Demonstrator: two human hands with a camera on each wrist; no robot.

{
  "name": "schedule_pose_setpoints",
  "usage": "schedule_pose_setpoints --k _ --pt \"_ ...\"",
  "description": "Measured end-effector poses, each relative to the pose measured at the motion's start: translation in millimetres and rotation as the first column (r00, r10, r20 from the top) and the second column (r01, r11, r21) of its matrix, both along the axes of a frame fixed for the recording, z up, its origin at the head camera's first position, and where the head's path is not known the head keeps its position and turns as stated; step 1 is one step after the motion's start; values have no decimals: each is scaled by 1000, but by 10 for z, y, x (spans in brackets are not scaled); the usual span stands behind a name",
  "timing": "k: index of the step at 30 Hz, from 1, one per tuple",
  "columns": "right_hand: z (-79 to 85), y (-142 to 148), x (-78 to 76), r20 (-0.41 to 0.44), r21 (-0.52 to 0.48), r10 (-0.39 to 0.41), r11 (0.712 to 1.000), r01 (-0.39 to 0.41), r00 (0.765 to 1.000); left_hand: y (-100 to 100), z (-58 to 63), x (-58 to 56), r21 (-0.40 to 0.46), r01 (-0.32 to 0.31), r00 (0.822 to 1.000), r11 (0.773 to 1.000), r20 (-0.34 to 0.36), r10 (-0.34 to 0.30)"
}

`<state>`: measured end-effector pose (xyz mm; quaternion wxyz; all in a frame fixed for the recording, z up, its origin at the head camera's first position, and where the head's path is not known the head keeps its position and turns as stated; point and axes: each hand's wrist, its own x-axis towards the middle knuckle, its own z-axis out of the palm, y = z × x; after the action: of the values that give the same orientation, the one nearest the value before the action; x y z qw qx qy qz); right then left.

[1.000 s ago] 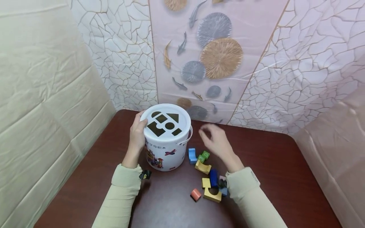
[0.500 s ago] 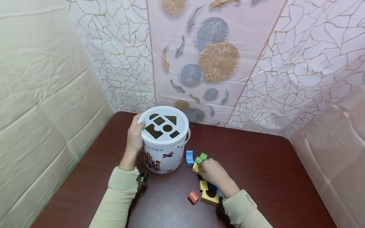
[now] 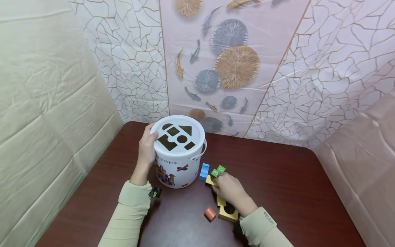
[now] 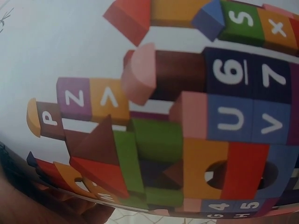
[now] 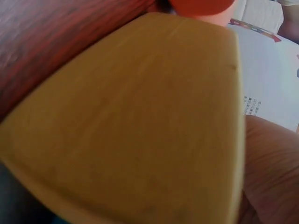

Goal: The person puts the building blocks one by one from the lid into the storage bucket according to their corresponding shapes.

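Note:
A white lidded bucket (image 3: 177, 163) with shape cut-outs stands left of centre on the table. My left hand (image 3: 146, 147) grips its left side, thumb on the lid's rim; its printed wall (image 4: 154, 116) fills the left wrist view. My right hand (image 3: 229, 188) is low over the loose blocks, fingers curled down at the right end of a yellow curved block (image 3: 210, 180), whose far side it hides. Two green blocks (image 3: 217, 171) lie just behind its fingers, and a blue curved block (image 3: 204, 171) lies beside the bucket. A yellow block (image 5: 140, 116) looms large in the right wrist view.
Nearer me lie a yellow arch block (image 3: 227, 215), a small yellow block (image 3: 220, 201) and an orange-red cylinder (image 3: 210, 213). The bucket's handle (image 3: 202, 154) hangs at its right. Patterned fabric (image 3: 228, 85) hangs behind the dark red table (image 3: 277, 178).
My right hand has come down from beside the bucket to the blocks. The yellow curved block has shifted slightly left and the blue one has turned a little. The left hand keeps its hold.

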<state>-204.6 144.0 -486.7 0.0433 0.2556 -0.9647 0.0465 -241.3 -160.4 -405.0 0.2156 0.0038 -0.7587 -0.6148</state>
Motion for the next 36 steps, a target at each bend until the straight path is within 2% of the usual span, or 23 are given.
schedule_pose_setpoints --k 5,10,15,20,23,26,29,32,36 --pt "51 27 -12 -17 -39 -21 999 20 1000 15 7 5 5 -1 1000 1000 -3 1" --pt "250 43 -14 -77 -111 -27 994 19 997 12 5 13 4 3 1000 1000 -5 -3" --pt "698 56 -63 -208 -222 -4 974 -44 978 15 -3 10 32 26 1000 999 -17 -25" --pt "1257 4 -164 -378 -304 -16 947 -108 926 6 -18 -10 48 36 999 998 -23 -35" --pt "1548 -164 -226 -437 -350 9 919 -179 900 -3 -20 -21 49 33 999 998 -27 -32" --pt "1733 -478 -279 -446 -331 85 909 -253 891 -9 -17 -17 47 27 999 999 -26 -25" --pt "1796 -868 -330 -431 -273 170 912 -307 886 -13 -9 -10 31 23 1000 999 -16 -22" --pt "1727 -1211 -402 -386 -237 258 900 -366 886 -14 2 -4 9 20 1000 1000 -1 -20" --pt "1556 -1414 -447 -280 -306 282 880 -364 918 -3 7 4 -9 23 999 1000 30 -22"
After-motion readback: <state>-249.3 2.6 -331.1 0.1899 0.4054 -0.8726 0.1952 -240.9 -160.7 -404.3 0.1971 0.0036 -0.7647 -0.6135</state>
